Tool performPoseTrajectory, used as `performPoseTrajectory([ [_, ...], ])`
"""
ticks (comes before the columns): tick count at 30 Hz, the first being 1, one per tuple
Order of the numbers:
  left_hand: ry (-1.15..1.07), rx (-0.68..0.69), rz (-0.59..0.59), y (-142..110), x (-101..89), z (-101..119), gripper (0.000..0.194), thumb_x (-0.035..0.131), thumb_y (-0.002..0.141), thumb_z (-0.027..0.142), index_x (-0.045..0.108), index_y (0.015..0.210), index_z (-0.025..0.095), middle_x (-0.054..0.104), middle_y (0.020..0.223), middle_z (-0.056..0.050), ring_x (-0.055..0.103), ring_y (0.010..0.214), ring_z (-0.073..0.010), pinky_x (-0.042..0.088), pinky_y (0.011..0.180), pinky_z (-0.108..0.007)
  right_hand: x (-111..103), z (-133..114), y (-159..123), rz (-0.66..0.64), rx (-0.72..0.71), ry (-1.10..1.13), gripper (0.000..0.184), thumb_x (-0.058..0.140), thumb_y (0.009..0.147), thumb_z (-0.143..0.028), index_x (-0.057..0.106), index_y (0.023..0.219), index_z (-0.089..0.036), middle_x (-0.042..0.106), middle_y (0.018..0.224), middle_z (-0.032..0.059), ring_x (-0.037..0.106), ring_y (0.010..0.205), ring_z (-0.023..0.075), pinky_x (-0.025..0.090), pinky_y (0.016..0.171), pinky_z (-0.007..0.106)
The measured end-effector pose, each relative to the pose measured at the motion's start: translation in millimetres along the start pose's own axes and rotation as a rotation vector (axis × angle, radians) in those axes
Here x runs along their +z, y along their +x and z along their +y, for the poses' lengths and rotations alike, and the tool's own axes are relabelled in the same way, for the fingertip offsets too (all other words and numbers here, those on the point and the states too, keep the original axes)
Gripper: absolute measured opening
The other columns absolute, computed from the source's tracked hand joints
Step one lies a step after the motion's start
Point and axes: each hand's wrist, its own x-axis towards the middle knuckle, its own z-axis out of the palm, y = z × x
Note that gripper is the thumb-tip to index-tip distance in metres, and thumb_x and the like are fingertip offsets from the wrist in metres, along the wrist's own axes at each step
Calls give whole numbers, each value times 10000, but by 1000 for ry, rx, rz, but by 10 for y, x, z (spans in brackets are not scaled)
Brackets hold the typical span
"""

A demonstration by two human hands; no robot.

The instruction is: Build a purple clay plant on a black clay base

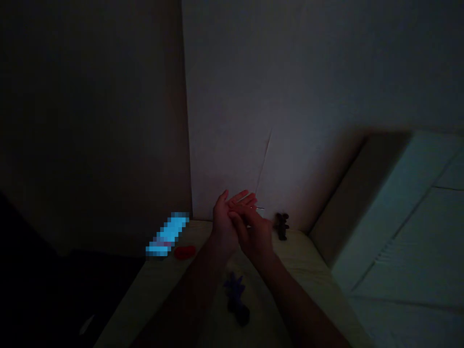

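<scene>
Just below the frame's centre, the left hand (222, 223) is palm up, fingers extended wide. The right hand (256, 233) curls over it; whether it grips the thin shiny stick (260, 208) poking out at right, I cannot tell. A purple object (235, 287) lies lower centre.

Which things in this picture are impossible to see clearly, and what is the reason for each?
- Head view: whether the thin object continues beyond its visible tip; the right-hand grip is in the way.
- Head view: part of the left-hand grip, covered by the right one.
- Head view: the bright blue shape's content, pixelated.
- Head view: details of the dark figure, small and dim.
</scene>
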Motion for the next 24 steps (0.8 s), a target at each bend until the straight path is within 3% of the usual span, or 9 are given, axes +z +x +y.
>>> performPoseTrajectory([
  [3,11,-14,6,-41,33,166,565,368,1041,455,700,1204,29,767,1202,-231,729,1192,-304,510,1144,-415,22,-73,-14,-35,-168,-92,305,519,1077,-315,784,1186,-213,812,1223,90,732,1237,266,516,1164,506],
  [5,23,24,17,-29,37,251,586,348,1053,438,660,1294,4,747,1261,-247,706,1255,-304,481,1184,-418,34,-144,-51,-100,-213,-110,398,440,1101,-327,710,1345,-165,742,1371,122,633,1385,263,455,1225,506],
  [10,87,227,5,-102,143,227,625,282,1086,475,609,1414,57,707,1373,-225,572,1439,-305,401,1257,-460,10,-374,-76,-194,-202,-21,664,264,1114,-429,243,1678,-79,364,1710,176,272,1625,268,317,1307,523],
  [12,133,269,-17,-223,187,72,570,278,1100,465,625,1429,155,679,1448,-151,477,1520,-260,338,1299,-435,-70,-412,-37,-194,-149,16,722,190,1113,-488,71,1706,-94,230,1763,158,124,1659,272,238,1332,553],
  [13,152,289,-87,-298,202,-31,525,331,1096,468,619,1450,210,626,1526,-106,407,1565,-238,302,1318,-412,-132,-411,-10,-188,-109,33,732,152,1111,-517,25,1710,-116,190,1776,141,75,1663,265,202,1341,557],
  [15,191,294,-220,-453,225,-252,503,456,1057,540,639,1442,273,561,1598,-45,311,1609,-221,232,1342,-362,-283,-374,51,-172,-22,51,724,93,1104,-558,1,1715,-182,141,1791,98,17,1664,239,145,1352,551],
  [18,190,253,-376,-653,274,-483,575,499,1024,604,593,1498,293,489,1655,-28,203,1641,-229,168,1359,-385,-501,-276,131,-116,22,-4,681,42,1096,-576,19,1714,-290,41,1805,26,-39,1660,230,74,1344,593],
  [21,136,127,-414,-757,327,-440,633,486,1020,612,547,1544,262,493,1648,-64,226,1632,-270,194,1353,-451,-579,-239,153,-88,-55,-149,678,93,1102,-570,13,1713,-287,-69,1799,35,-108,1652,280,21,1311,679],
  [24,71,45,-353,-738,314,-143,653,352,1060,592,474,1596,240,482,1655,-68,216,1631,-275,193,1352,-482,-473,-353,79,-196,-201,-211,806,213,1090,-587,-56,1704,-139,-48,1789,162,-106,1648,329,38,1310,685],
])
